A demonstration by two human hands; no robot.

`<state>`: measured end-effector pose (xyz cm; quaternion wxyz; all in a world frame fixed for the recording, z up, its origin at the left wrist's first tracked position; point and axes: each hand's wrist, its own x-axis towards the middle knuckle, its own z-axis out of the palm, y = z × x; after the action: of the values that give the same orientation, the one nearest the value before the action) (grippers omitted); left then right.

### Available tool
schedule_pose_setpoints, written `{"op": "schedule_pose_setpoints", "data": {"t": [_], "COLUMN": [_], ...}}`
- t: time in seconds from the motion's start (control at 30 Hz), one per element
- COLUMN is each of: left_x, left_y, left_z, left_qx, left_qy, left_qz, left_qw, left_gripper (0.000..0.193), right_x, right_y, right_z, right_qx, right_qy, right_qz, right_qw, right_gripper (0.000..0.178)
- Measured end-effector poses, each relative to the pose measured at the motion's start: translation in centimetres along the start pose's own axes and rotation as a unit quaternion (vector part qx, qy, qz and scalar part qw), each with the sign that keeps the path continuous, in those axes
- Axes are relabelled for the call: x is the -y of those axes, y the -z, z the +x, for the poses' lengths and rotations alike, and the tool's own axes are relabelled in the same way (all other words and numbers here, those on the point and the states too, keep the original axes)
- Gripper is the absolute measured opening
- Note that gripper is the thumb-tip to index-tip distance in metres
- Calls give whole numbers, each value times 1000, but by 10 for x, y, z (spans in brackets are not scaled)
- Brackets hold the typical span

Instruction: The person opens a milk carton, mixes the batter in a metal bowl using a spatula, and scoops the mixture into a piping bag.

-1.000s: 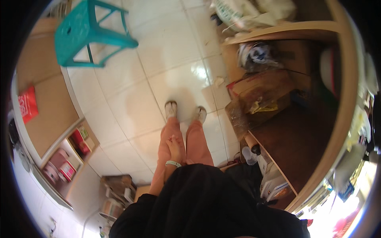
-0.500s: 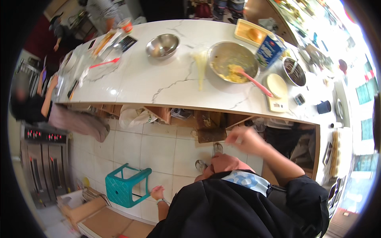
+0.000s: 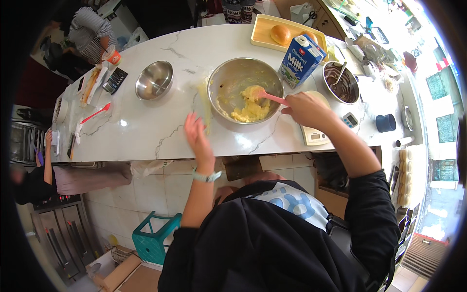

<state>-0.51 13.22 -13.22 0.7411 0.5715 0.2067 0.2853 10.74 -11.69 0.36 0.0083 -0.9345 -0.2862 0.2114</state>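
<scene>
My right hand (image 3: 307, 110) is closed round the handle of a pink spatula (image 3: 273, 98). The spatula's head rests in a lump of soft yellow mixture (image 3: 254, 111), inside a large steel mixing bowl (image 3: 214, 93) on the counter. Short of the bowl's left side, my left hand (image 3: 197, 138) hangs over the counter's front edge with fingers spread and slightly blurred, holding nothing. A cream kitchen scale (image 3: 315, 137) lies partly under my right hand and wrist. Behind it, close to the bowl's right rim, stands a blue carton (image 3: 297, 62).
A smaller steel bowl (image 3: 154, 80) and a red spatula (image 3: 96, 113) lie left. Right are a chocolate-smeared bowl (image 3: 351, 89), a timer (image 3: 350, 119) and a dark cup (image 3: 386, 122). Buns sit on a wooden tray (image 3: 262, 35). A green stool (image 3: 152, 242) stands behind; another person works far left.
I have moved up to the counter. My right hand has come forward and taken hold of the pink spatula's handle. My left hand has risen from beside the stool to the counter's edge.
</scene>
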Motion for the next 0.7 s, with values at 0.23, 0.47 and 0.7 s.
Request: {"op": "schedule_pose_setpoints", "data": {"t": [0.23,0.47,0.7], "left_x": [22,12,5], "left_y": [-77,-83,-99], "left_z": [54,66,69], "left_qx": [4,22,106], "left_qy": [166,139,41], "left_qz": [-111,-160,-142], "left_qw": [980,977,983], "left_gripper": [37,37,37], "right_x": [-10,-43,10], "right_y": [44,12,-54], "right_z": [28,5,-14], "right_qx": [-148,-7,188], "right_qy": [72,-39,-206], "right_qz": [-267,79,729], "right_qw": [949,996,625], "right_gripper": [20,15,23]}}
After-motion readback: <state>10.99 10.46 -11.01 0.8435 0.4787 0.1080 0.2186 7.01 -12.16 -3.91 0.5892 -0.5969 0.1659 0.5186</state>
